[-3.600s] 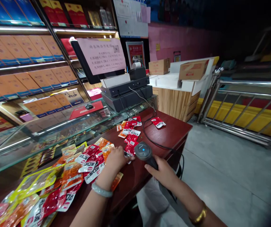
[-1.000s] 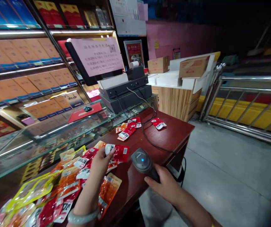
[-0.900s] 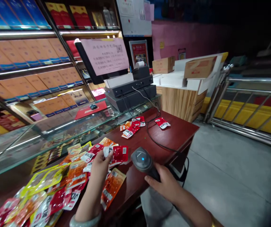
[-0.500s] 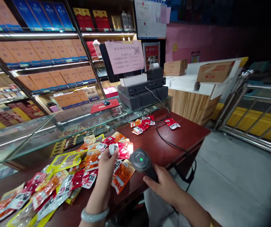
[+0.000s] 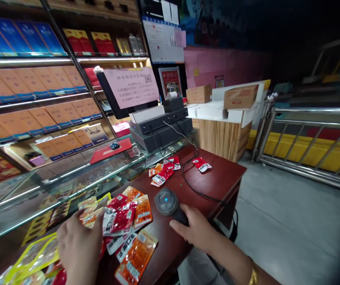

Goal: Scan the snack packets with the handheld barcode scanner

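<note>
My right hand [image 5: 192,226] is wrapped around the handle of a dark barcode scanner [image 5: 167,202], its head over the table and a small blue light showing on top. My left hand [image 5: 82,235] reaches over the pile of snack packets, thumb and fingers apart. An orange packet [image 5: 90,218] shows between them; no firm grip on it can be seen. Just right of that hand lies a red and white packet [image 5: 124,218] on top of others. Another orange packet [image 5: 137,257] is nearer the front edge, and yellow-edged packets [image 5: 35,255] lie to the left.
A few packets [image 5: 164,174] and a lone red one [image 5: 201,164] sit farther back on the brown table [image 5: 217,178]. The scanner's black cable [image 5: 201,193] crosses it. Behind stand a glass counter [image 5: 69,174], a monitor with a pink sign [image 5: 133,87] and a dark till [image 5: 161,134].
My left hand has let go of the red and white packet and moved left over the pile. The scanner's light has turned from green to blue. The view has swung right.
</note>
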A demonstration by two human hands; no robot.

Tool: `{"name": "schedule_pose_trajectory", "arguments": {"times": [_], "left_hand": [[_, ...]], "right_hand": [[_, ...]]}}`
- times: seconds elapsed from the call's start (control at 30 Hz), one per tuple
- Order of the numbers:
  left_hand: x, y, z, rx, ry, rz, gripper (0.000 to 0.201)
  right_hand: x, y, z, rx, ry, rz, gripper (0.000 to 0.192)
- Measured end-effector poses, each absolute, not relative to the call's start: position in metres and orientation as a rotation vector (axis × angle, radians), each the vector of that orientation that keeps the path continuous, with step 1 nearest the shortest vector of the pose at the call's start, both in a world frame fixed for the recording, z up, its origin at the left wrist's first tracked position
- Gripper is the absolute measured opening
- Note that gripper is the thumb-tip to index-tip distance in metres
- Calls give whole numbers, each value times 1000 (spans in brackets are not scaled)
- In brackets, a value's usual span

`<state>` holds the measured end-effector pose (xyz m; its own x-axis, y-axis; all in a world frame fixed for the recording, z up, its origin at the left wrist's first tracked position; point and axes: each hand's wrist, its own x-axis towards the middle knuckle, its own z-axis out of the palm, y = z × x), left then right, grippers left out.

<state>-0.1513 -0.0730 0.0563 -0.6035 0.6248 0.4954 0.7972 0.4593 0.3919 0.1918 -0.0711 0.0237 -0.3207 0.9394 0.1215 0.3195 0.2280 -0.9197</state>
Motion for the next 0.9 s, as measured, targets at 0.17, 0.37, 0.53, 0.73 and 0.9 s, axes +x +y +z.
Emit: {"name": "schedule_pose_trajectory", "arguments": {"times": [0.17,0.37,0.53,0.73,0.9], "left_hand": [[-100,-10,62,-1738,-2415,-856,53],[-37,93,56,-2181,-2321,-501,38],[0,145,41,-2090,-2345,-269,65],[16,180,22,-2031,-2456,-211,70],[10,186,21,-2109,-2504,-299,42]], "right_hand": [[203,-52,23,-1195,-1744,1087,31],[211,-38,12,-1206,-1697,1079,25],[212,-29,12,-1221,-1657,1070,16],[217,-19,16,-1233,-1641,1026,17],[220,-18,15,-1228,-1615,1037,19]]}}
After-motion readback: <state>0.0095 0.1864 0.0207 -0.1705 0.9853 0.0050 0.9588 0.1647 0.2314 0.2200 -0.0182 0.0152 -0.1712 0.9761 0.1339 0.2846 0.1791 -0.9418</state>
